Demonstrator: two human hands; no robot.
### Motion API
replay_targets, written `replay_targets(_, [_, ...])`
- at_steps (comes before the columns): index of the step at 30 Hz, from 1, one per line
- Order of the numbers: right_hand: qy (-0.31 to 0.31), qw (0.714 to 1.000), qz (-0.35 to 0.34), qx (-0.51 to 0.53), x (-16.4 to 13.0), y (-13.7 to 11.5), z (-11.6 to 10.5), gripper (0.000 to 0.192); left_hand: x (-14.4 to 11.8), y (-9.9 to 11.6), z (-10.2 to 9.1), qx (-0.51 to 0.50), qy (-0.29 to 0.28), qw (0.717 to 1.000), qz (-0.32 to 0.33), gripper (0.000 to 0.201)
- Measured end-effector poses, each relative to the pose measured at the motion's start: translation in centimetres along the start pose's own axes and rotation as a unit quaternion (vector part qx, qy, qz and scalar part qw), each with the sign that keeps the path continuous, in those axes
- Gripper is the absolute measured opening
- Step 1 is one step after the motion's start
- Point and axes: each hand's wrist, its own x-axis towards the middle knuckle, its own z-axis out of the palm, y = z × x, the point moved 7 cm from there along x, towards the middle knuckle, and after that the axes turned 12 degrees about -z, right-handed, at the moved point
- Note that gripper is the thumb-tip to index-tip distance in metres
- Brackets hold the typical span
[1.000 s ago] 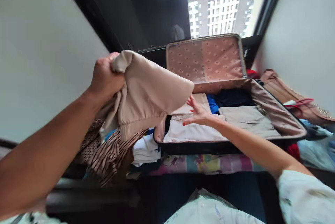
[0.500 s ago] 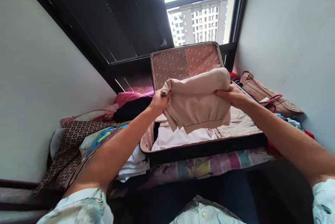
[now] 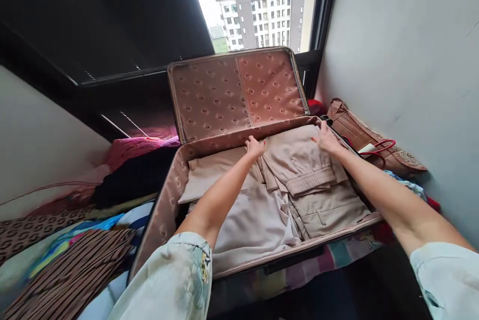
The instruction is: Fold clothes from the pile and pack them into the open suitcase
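Folded beige trousers (image 3: 294, 153) with a gathered elastic band lie in the back right part of the open suitcase (image 3: 262, 260). At their left edge is my left hand (image 3: 255, 148), fingers apart and resting by the fabric. My right hand (image 3: 326, 139) touches their upper right corner with its thumb spread from the fingers. Neither hand grips the cloth. Under and in front of them are other folded beige trousers (image 3: 324, 210). A pale garment (image 3: 250, 220) fills the front left, and another folded beige garment (image 3: 209, 168) lies behind it.
The suitcase lid (image 3: 232, 95) stands raised against the window side. A brown bag (image 3: 352, 123) with red cords leans by the right wall (image 3: 404, 51). Clothes are piled at the left, among them a brown striped garment (image 3: 75, 270) and a pink cloth (image 3: 134, 145).
The beige trousers, held up in both hands before, now lie in the suitcase's back right. Both hands have loosened from them. The view has shifted closer to the suitcase.
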Motion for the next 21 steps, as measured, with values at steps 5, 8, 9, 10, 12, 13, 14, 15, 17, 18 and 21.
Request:
replay_targets(5, [-0.052, 0.979, -0.129, -0.151, 0.0, -1.1, 9.2, 0.079, -1.2, -2.5, 7.4, 0.419, 0.001, 0.874, 0.246, 0.09])
replay_targets(8, [-0.114, 0.977, -0.097, -0.149, 0.6, 0.7, 12.9, 0.093, -1.0, -5.6, 10.8, 0.495, -0.1, 0.828, 0.244, 0.099])
replay_targets(9, [-0.129, 0.978, -0.078, -0.143, 0.8, 1.5, 13.7, 0.096, -0.7, -6.4, 11.4, 0.504, -0.118, 0.824, 0.23, 0.1])
replay_targets(10, [-0.141, 0.979, -0.061, -0.136, 1.0, 2.2, 14.3, 0.098, -0.3, -7.1, 11.8, 0.51, -0.124, 0.822, 0.219, 0.1])
replay_targets(12, [-0.153, 0.979, -0.045, -0.125, 1.2, 2.9, 15.0, 0.101, 0.2, -7.8, 12.3, 0.516, -0.119, 0.821, 0.213, 0.099])
replay_targets(13, [-0.156, 0.979, -0.044, -0.121, 1.2, 3.0, 15.2, 0.102, 0.3, -8.0, 12.4, 0.517, -0.118, 0.821, 0.211, 0.099])
replay_targets(14, [-0.155, 0.98, -0.044, -0.117, 1.2, 2.9, 15.2, 0.101, 0.3, -8.0, 12.6, 0.518, -0.123, 0.821, 0.207, 0.098])
replay_targets(15, [-0.155, 0.98, -0.043, -0.114, 1.2, 2.8, 15.1, 0.099, 0.0, -8.0, 12.6, 0.519, -0.131, 0.82, 0.201, 0.098])
replay_targets(17, [-0.155, 0.982, -0.036, -0.103, 0.8, 2.3, 14.8, 0.092, -0.8, -7.9, 12.4, 0.523, -0.157, 0.818, 0.181, 0.094])
replay_targets(18, [-0.159, 0.982, -0.03, -0.095, 0.5, 2.1, 14.7, 0.089, -1.4, -7.7, 12.1, 0.526, -0.17, 0.816, 0.17, 0.09])
replay_targets(21, [-0.172, 0.983, -0.007, -0.071, -0.7, 1.9, 14.1, 0.087, -3.8, -6.9, 9.4, 0.538, -0.169, 0.808, 0.173, 0.072])
